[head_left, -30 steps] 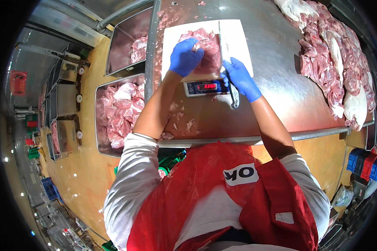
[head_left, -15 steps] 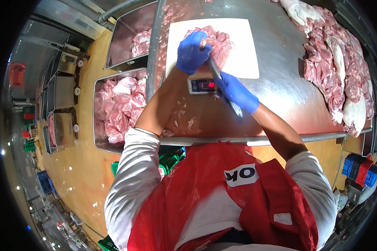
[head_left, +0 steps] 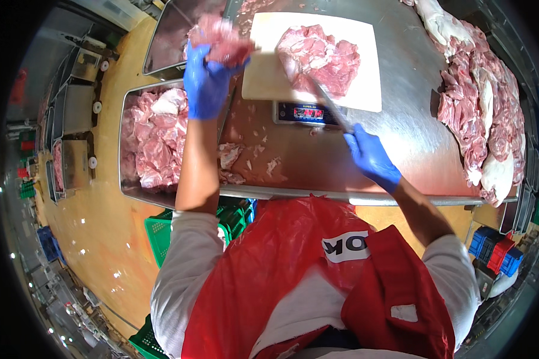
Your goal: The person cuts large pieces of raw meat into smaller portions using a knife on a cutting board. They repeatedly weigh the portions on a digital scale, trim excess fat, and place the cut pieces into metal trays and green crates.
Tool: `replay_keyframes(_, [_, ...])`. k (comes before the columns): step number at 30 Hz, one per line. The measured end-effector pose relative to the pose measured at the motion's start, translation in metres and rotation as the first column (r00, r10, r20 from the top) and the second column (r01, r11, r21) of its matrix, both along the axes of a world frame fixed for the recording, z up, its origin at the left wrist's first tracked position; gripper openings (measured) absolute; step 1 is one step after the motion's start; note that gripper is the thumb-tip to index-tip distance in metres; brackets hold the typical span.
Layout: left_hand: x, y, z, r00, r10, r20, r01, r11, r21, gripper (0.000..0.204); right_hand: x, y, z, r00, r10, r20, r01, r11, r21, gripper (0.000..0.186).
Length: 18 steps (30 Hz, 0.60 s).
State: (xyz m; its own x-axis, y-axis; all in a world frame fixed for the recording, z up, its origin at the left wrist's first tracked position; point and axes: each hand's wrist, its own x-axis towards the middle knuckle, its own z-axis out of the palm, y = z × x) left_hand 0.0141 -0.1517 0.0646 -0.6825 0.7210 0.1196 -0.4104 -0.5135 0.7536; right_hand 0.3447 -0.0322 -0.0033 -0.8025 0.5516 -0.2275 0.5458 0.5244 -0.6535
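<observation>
One meat piece, pink-red, ragged, motion-blurred, is pinched in the L hand, up over the L edge of the table. R hand is wrapped round a knife, blade slanting to the far L; can't tell if its tip touches the meat slab. That lies on a white board nr the table's L edge: broad, moist, pale pink w/ whitish fat, redder toward R. Scale, red digits lit, sits btwn board & near edge. Scraps by near L corner; meat heap along R edge; steel tub of pink chunks just off L edge.
</observation>
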Motion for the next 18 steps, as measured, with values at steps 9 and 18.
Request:
replay_keyframes(9, [0.119, -0.091, -0.167, 0.752, -0.420, 0.508, 0.628, 0.691, -0.359, 0.030, 0.087, -0.006, -0.056, 0.675, -0.684, -0.276, 0.576, 0.723, -0.382, 0.026])
replay_keyframes(18, [0.035, -0.047, -0.063, 0.520, -0.850, 0.084, 0.640, 0.323, -0.697, 0.031, 0.083, 0.003, -0.061, 0.641, -0.718, -0.272, 0.565, 0.681, -0.467, 0.026])
